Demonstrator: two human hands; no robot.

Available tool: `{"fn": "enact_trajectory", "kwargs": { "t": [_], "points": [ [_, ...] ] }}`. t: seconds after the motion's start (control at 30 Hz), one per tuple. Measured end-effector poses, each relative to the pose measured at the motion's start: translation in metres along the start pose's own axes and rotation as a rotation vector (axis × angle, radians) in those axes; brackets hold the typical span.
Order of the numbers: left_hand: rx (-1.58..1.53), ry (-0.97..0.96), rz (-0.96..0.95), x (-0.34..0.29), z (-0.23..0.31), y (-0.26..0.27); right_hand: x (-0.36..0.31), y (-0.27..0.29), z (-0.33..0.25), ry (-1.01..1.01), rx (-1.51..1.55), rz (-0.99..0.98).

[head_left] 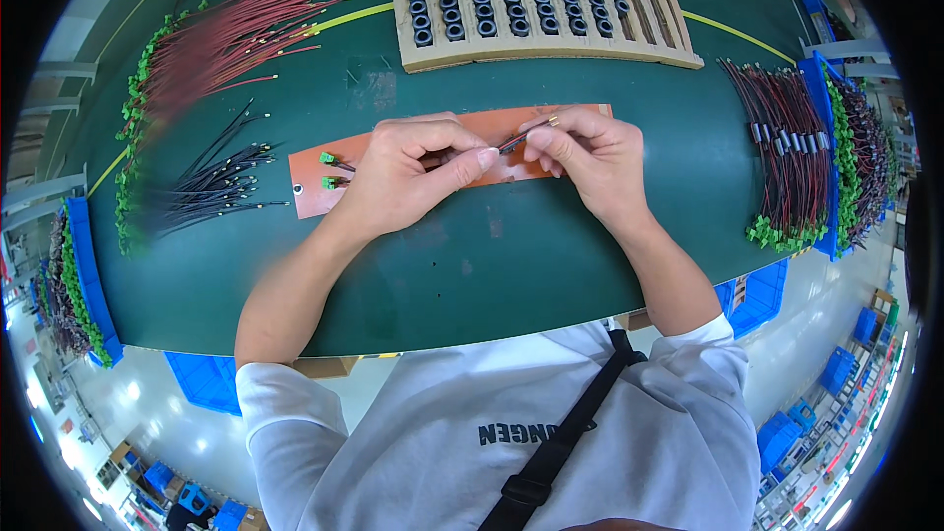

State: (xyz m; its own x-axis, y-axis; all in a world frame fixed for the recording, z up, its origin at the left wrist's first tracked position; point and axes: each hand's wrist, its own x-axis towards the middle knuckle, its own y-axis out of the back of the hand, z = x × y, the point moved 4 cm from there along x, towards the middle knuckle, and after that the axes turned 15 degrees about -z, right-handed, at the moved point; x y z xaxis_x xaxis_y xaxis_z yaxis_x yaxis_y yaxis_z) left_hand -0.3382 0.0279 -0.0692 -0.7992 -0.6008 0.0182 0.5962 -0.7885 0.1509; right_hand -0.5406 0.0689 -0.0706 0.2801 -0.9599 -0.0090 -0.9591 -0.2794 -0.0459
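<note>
Over an orange board [472, 124] on the green table, my left hand [408, 172] and my right hand [598, 159] hold a small bundle of red and black wires [513, 143] between them. Thumb and fingers of each hand are pinched on it. Gold-coloured terminals [554, 122] stick out above my right fingertips. Two green connectors [327, 158] lie at the board's left part, their leads running under my left hand. Whether these leads are the same wires is hidden by that hand. Part of the bundle is covered by my fingers.
Beyond the board lies a cardboard tray [551, 51] with rows of black rings [484, 28]. Red wires [231, 34] and black wires [221, 177] spread at the left. Red-and-black wire assemblies [787, 138] with grey cylinders lie at the right, beside a blue bin [824, 152].
</note>
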Motion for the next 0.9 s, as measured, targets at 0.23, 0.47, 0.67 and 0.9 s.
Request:
{"fn": "enact_trajectory", "kwargs": {
  "t": [0.23,0.47,0.67,0.9],
  "points": [
    [-0.009,-0.030,-0.038,0.0005,0.0024,0.0014,-0.0012,-0.0013,0.0029,-0.059,-0.086,-0.037],
    [-0.006,-0.055,-0.054,0.0009,0.0004,0.0025,-0.0016,-0.0005,0.0043,-0.061,-0.087,-0.044],
    [-0.014,-0.036,-0.058,0.0009,0.0013,0.0025,-0.0012,-0.0006,0.0025,-0.063,-0.095,-0.046],
    [-0.168,-0.025,0.135,0.0043,-0.0047,0.0013,-0.0008,0.0034,-0.0021,0.086,-0.290,0.042]
  ]
}}
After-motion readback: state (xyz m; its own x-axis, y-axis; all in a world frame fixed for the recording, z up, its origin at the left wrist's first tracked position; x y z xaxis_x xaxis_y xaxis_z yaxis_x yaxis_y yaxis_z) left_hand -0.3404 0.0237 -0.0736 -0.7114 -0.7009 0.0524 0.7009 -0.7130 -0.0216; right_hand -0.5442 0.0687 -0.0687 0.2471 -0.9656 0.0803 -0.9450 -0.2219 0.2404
